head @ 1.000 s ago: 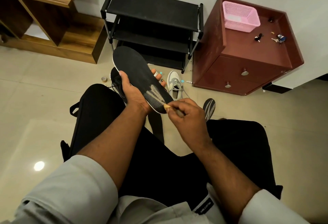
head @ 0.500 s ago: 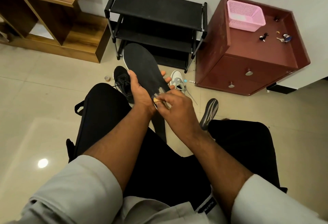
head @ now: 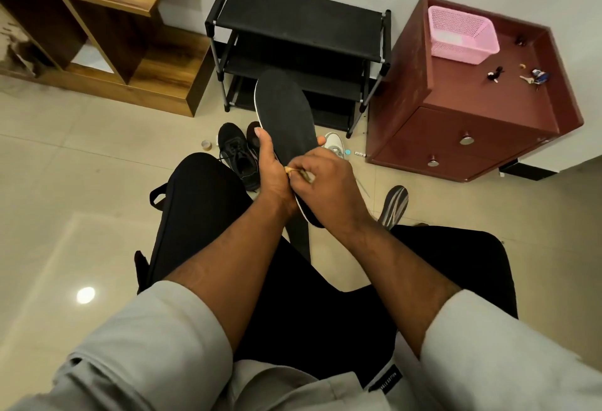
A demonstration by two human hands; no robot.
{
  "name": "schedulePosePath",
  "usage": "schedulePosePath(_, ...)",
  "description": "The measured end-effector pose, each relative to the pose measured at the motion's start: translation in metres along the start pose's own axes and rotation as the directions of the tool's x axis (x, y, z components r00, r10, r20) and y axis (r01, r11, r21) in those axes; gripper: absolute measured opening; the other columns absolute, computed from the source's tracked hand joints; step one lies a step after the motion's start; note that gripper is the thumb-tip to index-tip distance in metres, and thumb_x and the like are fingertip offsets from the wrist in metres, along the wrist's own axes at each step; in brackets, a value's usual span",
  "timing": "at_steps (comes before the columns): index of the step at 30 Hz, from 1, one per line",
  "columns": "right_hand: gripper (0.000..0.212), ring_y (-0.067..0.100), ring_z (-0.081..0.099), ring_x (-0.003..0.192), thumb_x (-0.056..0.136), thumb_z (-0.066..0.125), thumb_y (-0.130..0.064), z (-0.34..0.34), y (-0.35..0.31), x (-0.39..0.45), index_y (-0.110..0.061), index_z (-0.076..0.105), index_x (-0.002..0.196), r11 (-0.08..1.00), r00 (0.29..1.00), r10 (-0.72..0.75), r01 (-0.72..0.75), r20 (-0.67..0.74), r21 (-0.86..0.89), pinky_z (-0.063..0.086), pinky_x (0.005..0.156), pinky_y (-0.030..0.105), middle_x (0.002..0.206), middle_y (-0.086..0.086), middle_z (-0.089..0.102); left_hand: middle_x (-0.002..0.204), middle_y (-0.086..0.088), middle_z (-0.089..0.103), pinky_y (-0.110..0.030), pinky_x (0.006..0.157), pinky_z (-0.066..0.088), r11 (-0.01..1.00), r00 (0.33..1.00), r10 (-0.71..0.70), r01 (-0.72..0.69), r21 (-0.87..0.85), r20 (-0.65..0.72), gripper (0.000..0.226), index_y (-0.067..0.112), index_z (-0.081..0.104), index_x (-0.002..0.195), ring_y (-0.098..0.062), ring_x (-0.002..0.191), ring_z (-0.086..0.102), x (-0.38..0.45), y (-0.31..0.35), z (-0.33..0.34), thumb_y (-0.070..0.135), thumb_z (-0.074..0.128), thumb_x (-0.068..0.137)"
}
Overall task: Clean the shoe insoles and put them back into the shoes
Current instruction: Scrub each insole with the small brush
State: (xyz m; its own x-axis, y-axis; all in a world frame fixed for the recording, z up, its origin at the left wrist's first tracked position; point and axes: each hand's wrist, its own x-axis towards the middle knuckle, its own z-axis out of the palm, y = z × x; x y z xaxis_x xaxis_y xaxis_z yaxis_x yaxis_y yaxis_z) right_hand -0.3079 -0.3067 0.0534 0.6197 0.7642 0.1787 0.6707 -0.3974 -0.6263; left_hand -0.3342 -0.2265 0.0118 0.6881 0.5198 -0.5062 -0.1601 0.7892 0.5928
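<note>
The left hand [head: 272, 166] holds the black insole [head: 285, 120] up, thumb on top. The right hand [head: 329, 182] has a tight grip on a small brush [head: 294, 172] pressed to it.

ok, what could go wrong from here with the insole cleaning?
1. The left hand grips the black insole only near its heel end; the long toe end sticks out unsupported, so scrubbing may flex or twist it loose.
2. The right hand pinches a small brush right against the left hand, so a slip could scrape skin.
3. Loosened dirt may fall onto the black shoe below.
</note>
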Motion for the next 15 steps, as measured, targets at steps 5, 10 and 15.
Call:
schedulePosePath(5,0.015,0.012,0.058,0.085,0.088,0.065,-0.013,-0.005,0.005,-0.019,-0.008,0.073,0.099,1.000,0.996,-0.002,0.002,0.088,0.010,0.046,0.079,0.020,0.093,0.007,0.065,0.102,-0.016,0.070,-0.040,0.075,0.057,0.984,0.993,-0.093,0.102,-0.148,0.072,0.099,0.002,0.068,0.112,-0.029,0.085,0.067,0.008,0.004,-0.007,0.085,0.021,0.085)
schedulePosePath(10,0.016,0.011,0.058,0.090,0.089,0.065,-0.014,-0.012,0.022,-0.053,-0.008,0.072,0.102,0.999,0.986,0.031,-0.036,0.166,0.029,0.048,0.077,0.016,0.096,0.005,0.063,0.103,-0.016,0.065,-0.039,0.071,0.053,0.970,0.977,-0.179,0.195,-0.144,0.117,0.117,0.002,0.057,0.134,-0.028,0.086,0.061,0.017,0.002,-0.009,0.095,0.024,0.072)
schedulePosePath(15,0.014,0.012,0.057,0.083,0.087,0.065,-0.011,-0.008,0.014,-0.022,-0.006,0.073,0.098,1.000,0.998,-0.016,0.016,0.061,0.003,0.044,0.076,0.016,0.091,0.007,0.065,0.089,-0.014,0.072,-0.038,0.076,0.056,0.994,0.994,-0.074,0.080,-0.074,0.084,0.099,0.005,0.078,0.089,-0.026,0.077,0.068,0.007,0.002,0.001,0.084,0.020,0.085)
